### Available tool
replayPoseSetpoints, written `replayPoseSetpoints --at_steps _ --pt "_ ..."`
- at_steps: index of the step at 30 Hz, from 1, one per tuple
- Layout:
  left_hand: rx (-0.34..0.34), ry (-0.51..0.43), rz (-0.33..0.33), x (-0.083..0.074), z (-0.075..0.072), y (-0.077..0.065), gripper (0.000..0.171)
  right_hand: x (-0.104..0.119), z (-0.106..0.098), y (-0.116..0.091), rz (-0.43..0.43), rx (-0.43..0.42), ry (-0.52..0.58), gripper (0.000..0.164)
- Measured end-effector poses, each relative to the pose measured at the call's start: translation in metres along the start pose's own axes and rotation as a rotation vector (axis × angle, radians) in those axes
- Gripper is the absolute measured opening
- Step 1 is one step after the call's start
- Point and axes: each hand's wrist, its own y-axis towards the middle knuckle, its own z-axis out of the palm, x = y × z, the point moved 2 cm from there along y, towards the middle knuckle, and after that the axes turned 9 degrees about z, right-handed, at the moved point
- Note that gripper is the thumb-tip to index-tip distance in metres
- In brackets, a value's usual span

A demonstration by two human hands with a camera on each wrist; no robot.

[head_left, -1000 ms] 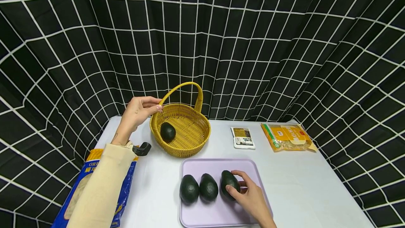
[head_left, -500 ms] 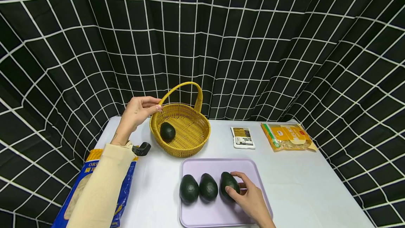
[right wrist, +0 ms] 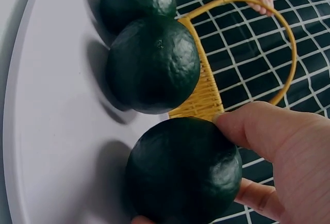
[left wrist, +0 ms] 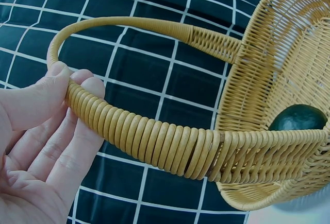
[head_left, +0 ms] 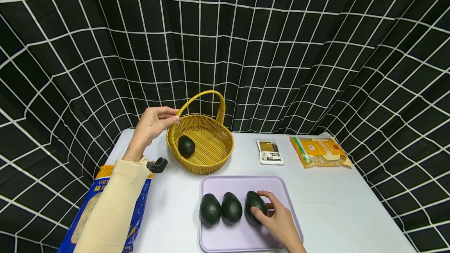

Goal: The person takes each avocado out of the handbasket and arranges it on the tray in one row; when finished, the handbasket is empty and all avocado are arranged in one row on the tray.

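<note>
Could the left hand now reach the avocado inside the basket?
Probably yes: nothing covers the avocado in the open basket near the left hand, but this hand pinches the handle and would likely need to release it first.

Black cloth (head_left: 263,48), gridded in white, hangs in loose folds at the back and both sides; between them stands a white table (head_left: 337,202).
</note>
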Motion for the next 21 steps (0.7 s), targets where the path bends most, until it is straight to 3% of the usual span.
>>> replayPoseSetpoints --at_steps 21 --pt "0.001 -0.011 0.015 0.0017 0.0004 0.0006 0.028 0.0038 -0.0003 -0.0065 -0.145 -0.039 -0.173 0.052"
